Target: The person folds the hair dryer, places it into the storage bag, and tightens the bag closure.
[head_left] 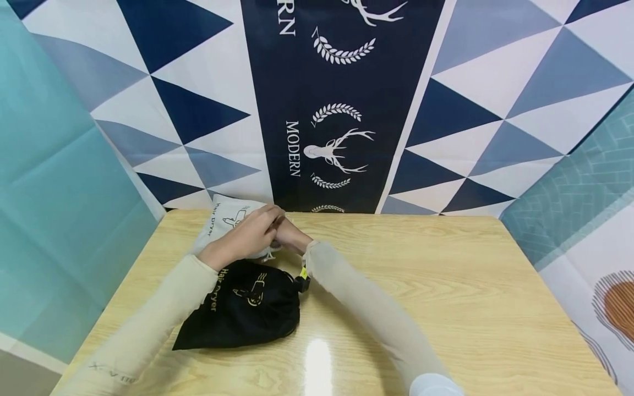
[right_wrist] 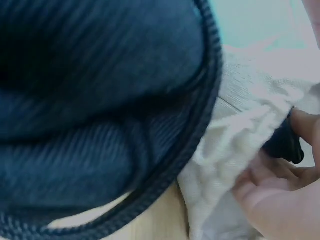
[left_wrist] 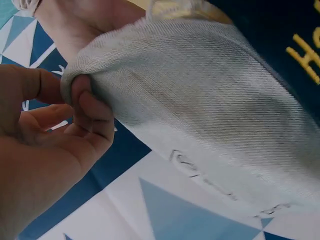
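Note:
A white drawstring bag (head_left: 225,217) marked "Hair Dryer" leans at the back left of the table, its gathered mouth (right_wrist: 225,145) towards both hands. My left hand (head_left: 252,228) pinches the bag's edge, and its curled fingers (left_wrist: 92,112) show at the cloth in the left wrist view. My right hand (head_left: 291,233) is at the mouth beside it; thumb and fingers hold a small black piece (right_wrist: 284,140) there, of a kind I cannot tell. A black drawstring bag (head_left: 247,308), also marked "Hair Dryer", lies just in front, below the hands.
A black cord lock with a yellow tag (head_left: 303,276) sits at the black bag's mouth, near the right sleeve (head_left: 356,297). The wooden table (head_left: 470,291) extends to the right. Behind it hangs a patterned cloth (head_left: 346,110), close behind the white bag.

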The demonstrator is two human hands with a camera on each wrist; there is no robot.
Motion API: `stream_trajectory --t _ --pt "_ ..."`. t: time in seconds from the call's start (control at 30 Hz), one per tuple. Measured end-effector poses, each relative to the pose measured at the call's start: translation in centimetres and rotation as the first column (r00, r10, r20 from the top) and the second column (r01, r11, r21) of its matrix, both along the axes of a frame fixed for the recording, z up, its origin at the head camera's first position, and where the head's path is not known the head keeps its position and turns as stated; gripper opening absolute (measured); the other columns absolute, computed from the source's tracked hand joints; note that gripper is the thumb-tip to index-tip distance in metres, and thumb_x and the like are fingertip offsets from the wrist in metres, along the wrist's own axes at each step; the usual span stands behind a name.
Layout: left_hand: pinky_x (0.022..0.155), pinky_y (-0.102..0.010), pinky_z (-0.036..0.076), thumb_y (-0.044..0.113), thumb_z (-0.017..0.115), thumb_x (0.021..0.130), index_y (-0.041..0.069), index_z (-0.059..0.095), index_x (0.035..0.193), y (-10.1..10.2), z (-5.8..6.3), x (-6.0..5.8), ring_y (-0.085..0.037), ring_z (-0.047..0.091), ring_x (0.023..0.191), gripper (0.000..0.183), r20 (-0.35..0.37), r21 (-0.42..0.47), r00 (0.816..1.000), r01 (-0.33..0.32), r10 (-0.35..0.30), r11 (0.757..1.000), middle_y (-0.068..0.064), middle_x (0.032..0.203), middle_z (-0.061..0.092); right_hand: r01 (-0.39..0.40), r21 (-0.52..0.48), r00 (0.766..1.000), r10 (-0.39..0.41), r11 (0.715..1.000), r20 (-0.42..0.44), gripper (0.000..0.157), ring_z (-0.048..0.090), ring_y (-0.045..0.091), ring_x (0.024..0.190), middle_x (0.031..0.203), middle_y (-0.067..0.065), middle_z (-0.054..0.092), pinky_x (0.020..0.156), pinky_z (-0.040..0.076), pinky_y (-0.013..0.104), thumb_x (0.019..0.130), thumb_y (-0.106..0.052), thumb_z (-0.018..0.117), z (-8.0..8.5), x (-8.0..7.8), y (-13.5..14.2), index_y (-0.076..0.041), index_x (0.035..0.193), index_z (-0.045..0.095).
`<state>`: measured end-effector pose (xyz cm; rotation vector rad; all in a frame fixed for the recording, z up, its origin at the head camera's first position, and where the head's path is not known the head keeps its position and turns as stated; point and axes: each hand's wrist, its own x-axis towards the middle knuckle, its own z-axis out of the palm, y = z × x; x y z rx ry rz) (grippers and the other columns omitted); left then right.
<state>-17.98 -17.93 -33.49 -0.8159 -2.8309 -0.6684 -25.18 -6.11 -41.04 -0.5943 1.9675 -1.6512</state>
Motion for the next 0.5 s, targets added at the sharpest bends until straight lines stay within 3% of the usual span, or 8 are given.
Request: stream_trajectory --t 0.2,0.3,0.43,0.5 --pt "0.092 -0.042 0.052 -0.001 0.057 0.093 -0.006 0.053 0.134 -0.5 -1.5 0.4 -0.03 0.058 0.11 0.042 -0.02 -0.034 1.0 0.001 -0.002 0.999 -0.022 0.135 0.049 0.084 -0.023 0.993 -0.086 0.996 -0.087 0.02 0.046 0.01 0.058 0.066 -0.006 0.05 0.058 0.04 0.024 0.1 -0.007 0.049 -0.8 -0.7 0.4 -0.007 0.082 0.056" --pt "0.086 -0.04 0.053 0.002 0.057 0.095 -0.003 0.047 0.14 -0.9 -2.1 1.3 -0.028 0.056 0.106 0.047 0.004 -0.054 1.0 -0.001 0.001 0.999 -0.022 0.137 0.043 0.077 0.05 0.987 -0.07 0.996 -0.143 0.02 0.044 0.013 0.055 0.06 -0.002 0.047 0.056 0.039 0.025 0.094 -0.003 0.052 -0.5 -0.9 1.3 -0.005 0.073 0.052" --pt "0.079 -0.04 0.052 0.003 0.062 0.093 0.002 0.044 0.144 -1.4 -2.8 2.6 -0.028 0.054 0.096 0.054 0.002 -0.078 1.0 -0.022 0.022 0.997 -0.022 0.133 0.04 0.03 0.147 0.977 0.002 0.989 -0.213 0.008 0.054 0.021 0.063 0.072 0.002 0.058 0.062 0.047 0.028 0.093 -0.006 0.057 -0.1 -1.3 3.0 0.0 0.09 0.061" --pt "0.073 -0.04 0.051 0.003 0.066 0.091 0.004 0.045 0.143 -1.6 -3.2 3.2 -0.028 0.054 0.088 0.056 -0.005 -0.1 0.999 -0.043 0.043 0.994 -0.023 0.128 0.041 0.012 0.14 0.974 0.02 0.99 -0.227 0.014 0.063 0.031 0.074 0.08 0.007 0.067 0.07 0.054 0.035 0.094 -0.007 0.061 -0.3 -1.6 4.0 0.003 0.102 0.066"
